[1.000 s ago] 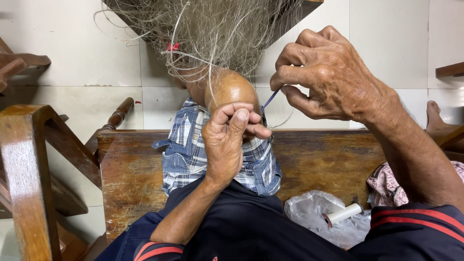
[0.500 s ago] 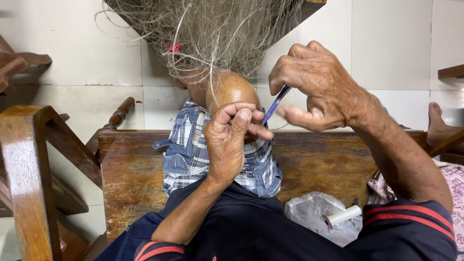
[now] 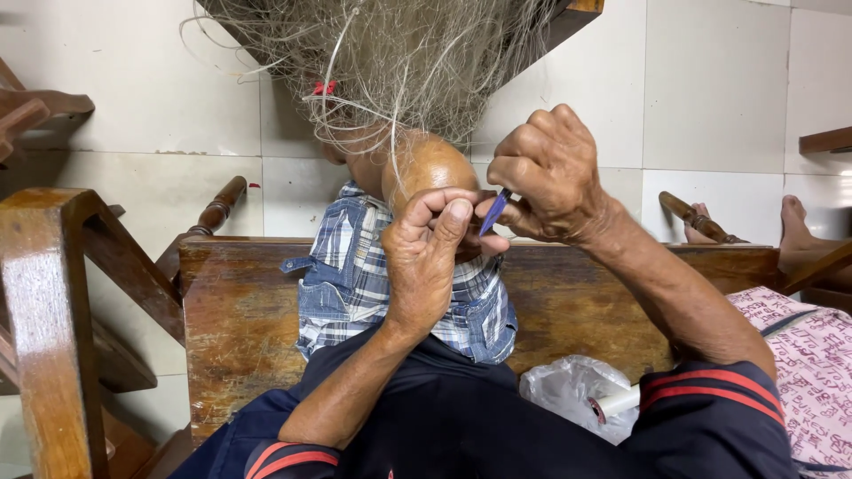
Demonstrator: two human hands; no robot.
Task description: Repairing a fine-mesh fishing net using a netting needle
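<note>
The hanging fishing net point(image 3: 399, 62) crowds the space above both hands, its strands trailing over the raised knee point(image 3: 426, 168). The wooden chair frame point(image 3: 53, 293) blocks the left; tiled floor point(image 3: 710, 89) lies open upper right.

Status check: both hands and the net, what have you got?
Left hand pinching net strands over the raised knee. Right hand gripping blue netting needle, tip at left fingers. Loose net hangs close above; nothing blocking.
</note>
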